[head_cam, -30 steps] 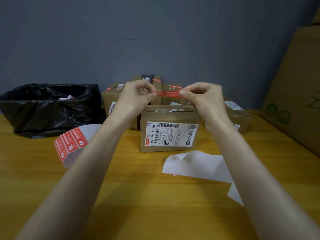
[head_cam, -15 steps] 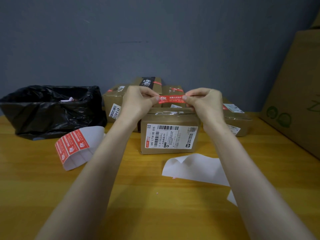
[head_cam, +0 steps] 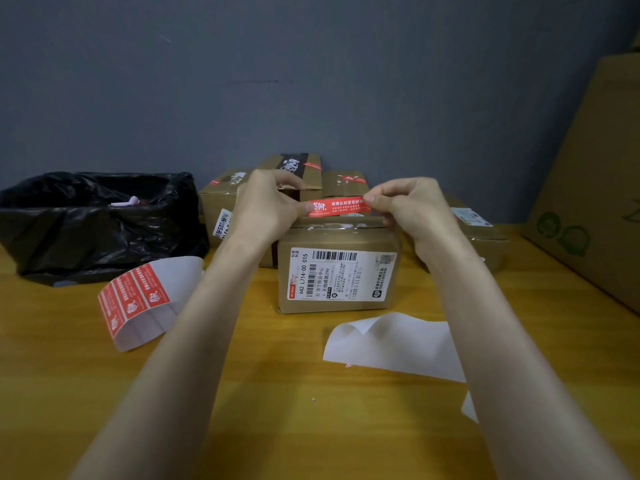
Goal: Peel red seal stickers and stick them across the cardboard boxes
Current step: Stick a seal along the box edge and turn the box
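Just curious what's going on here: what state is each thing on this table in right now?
Red seal sticker: peeled, held stretched out.
Left hand: pinches its left end.
Right hand: pinches its right end.
Front cardboard box: closed, no red seal visible.
Sticker sheet: curled, partly used.
Black bin bag: open.

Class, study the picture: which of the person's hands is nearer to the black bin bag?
Left. The left hand pinches one end of the red seal sticker, just right of the black bin bag; the right hand pinches the other end, farther right.
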Tool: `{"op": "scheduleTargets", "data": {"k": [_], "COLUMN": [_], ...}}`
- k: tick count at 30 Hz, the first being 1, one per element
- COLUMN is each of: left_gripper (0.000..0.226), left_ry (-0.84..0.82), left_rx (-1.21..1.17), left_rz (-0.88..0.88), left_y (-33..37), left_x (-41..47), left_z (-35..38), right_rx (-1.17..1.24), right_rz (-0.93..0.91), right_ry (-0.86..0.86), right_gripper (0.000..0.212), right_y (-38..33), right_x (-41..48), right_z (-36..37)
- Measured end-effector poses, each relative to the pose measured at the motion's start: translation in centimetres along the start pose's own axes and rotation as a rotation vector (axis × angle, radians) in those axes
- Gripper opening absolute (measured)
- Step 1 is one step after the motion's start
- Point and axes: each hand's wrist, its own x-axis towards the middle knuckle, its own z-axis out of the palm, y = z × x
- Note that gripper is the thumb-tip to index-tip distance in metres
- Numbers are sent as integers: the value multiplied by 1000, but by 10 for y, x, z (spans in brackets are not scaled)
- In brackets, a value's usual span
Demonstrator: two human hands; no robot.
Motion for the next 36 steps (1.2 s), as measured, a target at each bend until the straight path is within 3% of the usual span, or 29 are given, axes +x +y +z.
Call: {"op": "scheduleTargets", "data": {"k": [3,13,21,26,30,36], "left_gripper": [8,14,15,21,37,35], "left_ry": [-14,-88,-196,-155,-140,-166], "left_rx": [-19,-137,-43,56,205,261], "left_rz": [-8,-54,-116,-121,-127,-113], "left_y": [0,1,2,-5,-7,-9], "left_x": [1,0,4,9,10,7], "left_z": [1,-3,3,6,10,13], "right_rx": [-24,-55,-56,-99,-163,-308], "right_rz": [-22,-59,-58,-8,-13,-34], "right_ry": [0,-18,57,11,7,-10], "right_gripper": [10,11,14,35,26,25], "right_y": [-4,-6,1,3,6,11], "right_x": [1,2,8,12,15,16], "right_z": [-2,-8,-2,2,8,11]}}
